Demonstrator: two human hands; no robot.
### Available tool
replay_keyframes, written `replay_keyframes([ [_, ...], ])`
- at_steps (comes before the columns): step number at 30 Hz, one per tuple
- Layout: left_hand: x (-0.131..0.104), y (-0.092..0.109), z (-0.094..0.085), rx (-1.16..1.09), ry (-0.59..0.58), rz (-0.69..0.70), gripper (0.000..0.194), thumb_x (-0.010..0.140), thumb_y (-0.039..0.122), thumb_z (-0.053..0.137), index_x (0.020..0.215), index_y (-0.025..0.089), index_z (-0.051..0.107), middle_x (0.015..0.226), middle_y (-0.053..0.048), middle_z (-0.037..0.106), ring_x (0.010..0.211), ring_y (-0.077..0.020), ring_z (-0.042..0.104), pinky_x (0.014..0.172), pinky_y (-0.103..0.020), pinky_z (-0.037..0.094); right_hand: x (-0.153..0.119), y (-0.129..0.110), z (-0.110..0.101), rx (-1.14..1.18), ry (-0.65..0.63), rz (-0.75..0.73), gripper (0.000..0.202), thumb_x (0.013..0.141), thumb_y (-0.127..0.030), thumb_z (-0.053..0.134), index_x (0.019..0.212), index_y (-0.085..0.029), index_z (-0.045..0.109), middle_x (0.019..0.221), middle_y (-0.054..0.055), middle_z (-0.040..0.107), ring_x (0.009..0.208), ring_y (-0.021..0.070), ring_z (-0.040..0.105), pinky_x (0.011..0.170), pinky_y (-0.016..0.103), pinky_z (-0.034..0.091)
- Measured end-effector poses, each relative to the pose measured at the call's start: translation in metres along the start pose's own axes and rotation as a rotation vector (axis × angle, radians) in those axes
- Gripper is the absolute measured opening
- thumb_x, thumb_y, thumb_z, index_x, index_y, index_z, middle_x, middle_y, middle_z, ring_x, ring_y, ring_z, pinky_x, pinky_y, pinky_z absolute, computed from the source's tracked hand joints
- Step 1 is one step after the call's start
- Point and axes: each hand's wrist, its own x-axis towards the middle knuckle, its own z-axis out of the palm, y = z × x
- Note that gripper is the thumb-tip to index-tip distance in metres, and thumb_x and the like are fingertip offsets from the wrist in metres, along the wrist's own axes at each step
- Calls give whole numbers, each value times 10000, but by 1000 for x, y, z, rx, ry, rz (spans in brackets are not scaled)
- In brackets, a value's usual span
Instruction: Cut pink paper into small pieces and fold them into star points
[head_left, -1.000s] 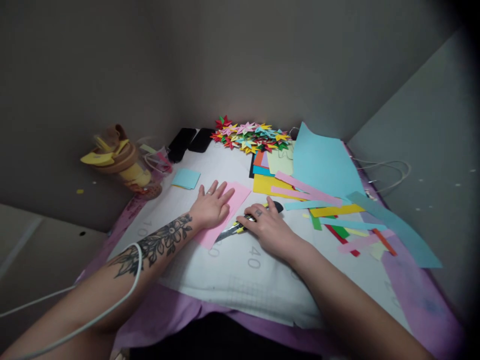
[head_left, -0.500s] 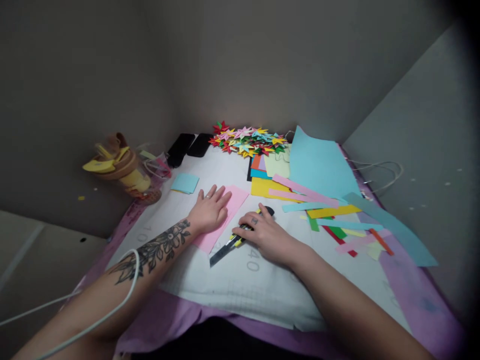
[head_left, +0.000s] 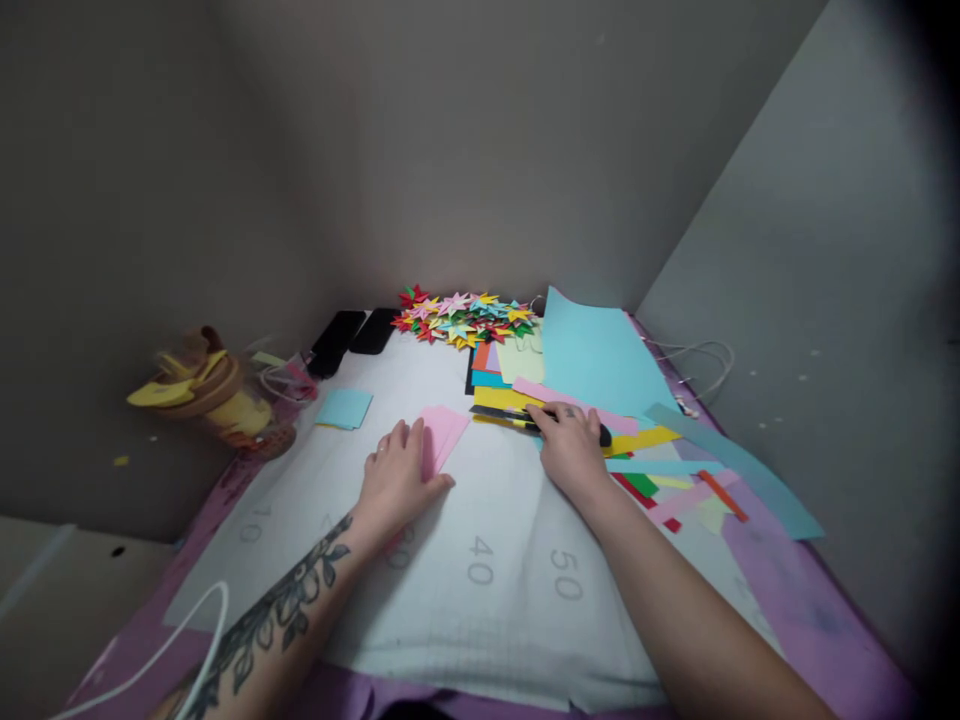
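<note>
My left hand (head_left: pixel 399 480) lies with fingers apart over a pink paper (head_left: pixel 444 436) on the white numbered sheet (head_left: pixel 480 620). Part of the paper is hidden beneath the palm. My right hand (head_left: pixel 571 450) has its fingers round a black and yellow utility knife (head_left: pixel 604 436), whose blade points left over yellow paper (head_left: pixel 501 399). Left of the pink paper is a small light-blue stack (head_left: pixel 345 408).
Colourful paper stars (head_left: pixel 465 318) and two black phones (head_left: pixel 337 342) lie at the back. A large blue sheet (head_left: pixel 600 350) and scattered strips (head_left: pixel 664 440) cover the right. A pot (head_left: pixel 217 395) holding tools stands left, near white cables (head_left: pixel 705 350).
My right hand has moved right and away from me with the knife, which now lies across the yellow paper. My left hand has shifted on the pink paper. The camera view has moved.
</note>
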Motion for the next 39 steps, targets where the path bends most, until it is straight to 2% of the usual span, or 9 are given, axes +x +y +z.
replay_keyframes([
  [2, -2, 3, 1, 21, 11, -7, 801, 771, 476, 573, 1447, 158, 285, 1471, -183, 355, 1296, -351, 384, 992, -456, 367, 0, -3, -1, -42, -34, 8, 574, 755, -13, 416, 1258, -237, 580, 1195, 119, 583, 1113, 281, 466, 1025, 565, 204],
  [8, 0, -6, 3, -7, 58, 64, 622, 838, 338, 498, 1399, 101, 377, 1355, -148, 525, 1213, -308, 482, 999, -399, 386, 0, -8, -2, -53, -108, -3, 612, 729, 0, 421, 1266, -259, 564, 1217, 114, 573, 1128, 276, 454, 1037, 580, 171],
  [16, -6, 3, 6, -10, 76, 40, 644, 826, 406, 529, 1376, 95, 404, 1376, -132, 515, 1236, -308, 459, 1011, -395, 383, -3, -11, -7, -45, -73, -3, 600, 751, -8, 416, 1279, -257, 552, 1228, 111, 562, 1136, 274, 445, 1040, 573, 158],
  [21, -7, 10, 8, 14, 114, 18, 620, 845, 375, 502, 1385, 94, 387, 1325, -171, 548, 1213, -323, 486, 984, -419, 398, -7, -14, -8, 24, -31, -52, 601, 760, -6, 412, 1284, -266, 552, 1210, 102, 578, 1110, 270, 461, 1034, 553, 181],
  [24, -6, 6, 7, -49, 121, 16, 597, 856, 359, 484, 1381, 91, 389, 1279, -181, 579, 1164, -313, 532, 956, -413, 420, -8, -14, -6, 52, -19, -67, 568, 788, -17, 400, 1274, -264, 561, 1195, 104, 588, 1101, 269, 466, 1028, 551, 187],
  [28, -3, -5, 2, -217, 77, -58, 584, 855, 386, 487, 1373, 132, 401, 1231, -144, 621, 1088, -279, 594, 889, -375, 462, -7, -14, -6, 40, -37, -42, 563, 782, -25, 414, 1268, -266, 566, 1196, 108, 588, 1102, 278, 470, 1024, 569, 184],
  [34, 0, -15, -3, -313, 77, -78, 408, 875, 355, 436, 1213, 169, 570, 1152, -104, 676, 1031, -255, 631, 870, -343, 468, -5, -10, -8, 3, -49, 16, 582, 736, -15, 432, 1252, -240, 580, 1209, 127, 586, 1103, 296, 474, 998, 587, 214],
  [36, -1, -15, -4, -308, 95, -83, 463, 890, 320, 401, 1315, 157, 484, 1094, -112, 697, 974, -245, 654, 827, -329, 479, -5, -9, -7, -1, -32, 30, 566, 743, -24, 433, 1244, -238, 587, 1195, 132, 591, 1095, 297, 477, 995, 582, 218],
  [39, -3, -13, -4, -218, 107, -69, 658, 888, 248, 370, 1491, 115, 143, 976, -123, 717, 835, -239, 685, 719, -310, 489, -5, -8, -5, 2, -22, 25, 551, 751, -30, 433, 1231, -244, 594, 1182, 130, 598, 1083, 292, 480, 995, 577, 218],
])
